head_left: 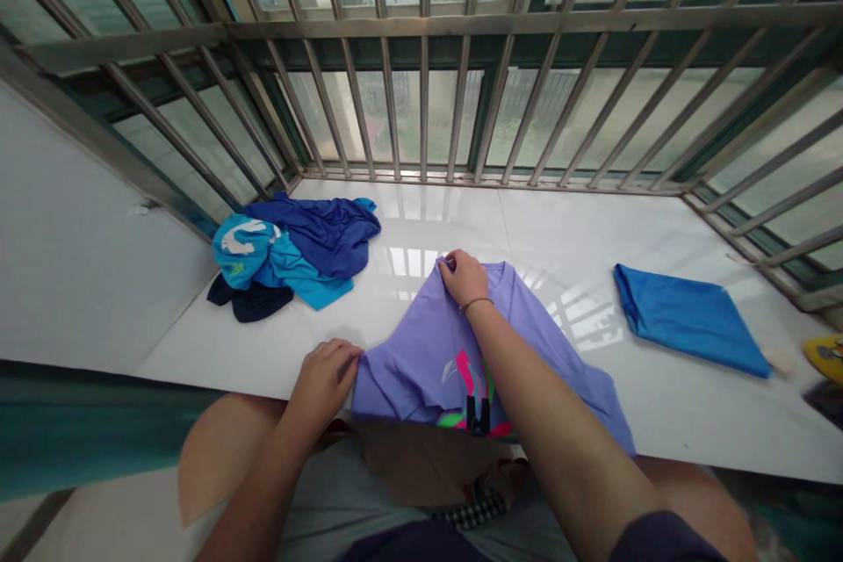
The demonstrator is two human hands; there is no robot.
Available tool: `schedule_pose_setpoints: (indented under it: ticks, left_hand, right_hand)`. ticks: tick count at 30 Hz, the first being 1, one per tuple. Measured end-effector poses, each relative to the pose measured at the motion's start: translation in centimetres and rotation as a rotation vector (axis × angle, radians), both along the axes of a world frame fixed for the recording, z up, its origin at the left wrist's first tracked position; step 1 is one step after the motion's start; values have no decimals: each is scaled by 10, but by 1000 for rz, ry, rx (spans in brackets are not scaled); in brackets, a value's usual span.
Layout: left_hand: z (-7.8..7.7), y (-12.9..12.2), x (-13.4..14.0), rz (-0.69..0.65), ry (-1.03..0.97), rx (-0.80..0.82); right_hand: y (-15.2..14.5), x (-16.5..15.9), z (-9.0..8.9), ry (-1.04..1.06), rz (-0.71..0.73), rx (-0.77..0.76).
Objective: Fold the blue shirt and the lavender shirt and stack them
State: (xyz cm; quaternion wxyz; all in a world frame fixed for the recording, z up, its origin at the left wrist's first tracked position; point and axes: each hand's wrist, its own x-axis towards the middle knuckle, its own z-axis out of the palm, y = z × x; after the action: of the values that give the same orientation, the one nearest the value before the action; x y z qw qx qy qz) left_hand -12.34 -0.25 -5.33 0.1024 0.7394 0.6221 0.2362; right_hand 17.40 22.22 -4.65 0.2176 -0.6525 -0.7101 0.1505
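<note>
A purple T-shirt (414, 342) with a pink, green and black print lies spread on the white sill, its collar toward the window and its lower part hanging over the front edge. My left hand (327, 378) pinches the shirt at the left sleeve. Up by the collar, my right hand (466, 277) has its fingers closed on the fabric at the left shoulder. The right forearm crosses over the shirt and hides part of the print.
A crumpled heap of blue and dark clothes (296, 250) lies at the left by the wall. To the right is a folded blue garment (688, 316). Metal window bars (425, 105) rise behind the white sill (553, 228). Something yellow (824, 357) shows at the far right edge.
</note>
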Motion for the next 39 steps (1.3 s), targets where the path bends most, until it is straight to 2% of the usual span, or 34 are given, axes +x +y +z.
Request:
schedule_pose_setpoints:
  ticks: [4,6,9,11,13,17,19,21,25,32,37,39]
  left_hand:
    - [4,0,15,18,15,76]
    - [5,1,31,-53,56,110]
    - [2,0,56,-232,160,100]
    - [-5,-1,64,-265,226,82]
    - [-13,-3,61,-206,274,61]
    - [-22,-12,33,-36,305,36]
    - [-19,-19,21,-6,284,59]
    - [-13,-28,18,-62,252,95]
    - [-3,-44,33,-251,197,173]
    - [-5,-46,61,-252,83,184]
    - [3,-49,73,-394,13,193]
    - [5,-48,70,-403,15,184]
  right_hand:
    - [0,-1,0,-16,3,0]
    - [0,-1,0,-23,5,3]
    - [0,-1,-1,-36,8,9]
    - [1,-1,-1,-44,9,12]
    - [1,-1,-1,-51,8,11]
    - [1,-1,-1,-62,3,5]
    - [2,-2,-2,-65,2,4]
    - [2,-2,-2,-65,4,5]
    - [1,-3,-2,-66,3,10]
    - [-2,-4,0,-67,11,25]
    - [-3,-4,-1,-79,11,30]
    - [-3,-4,0,-83,11,30]
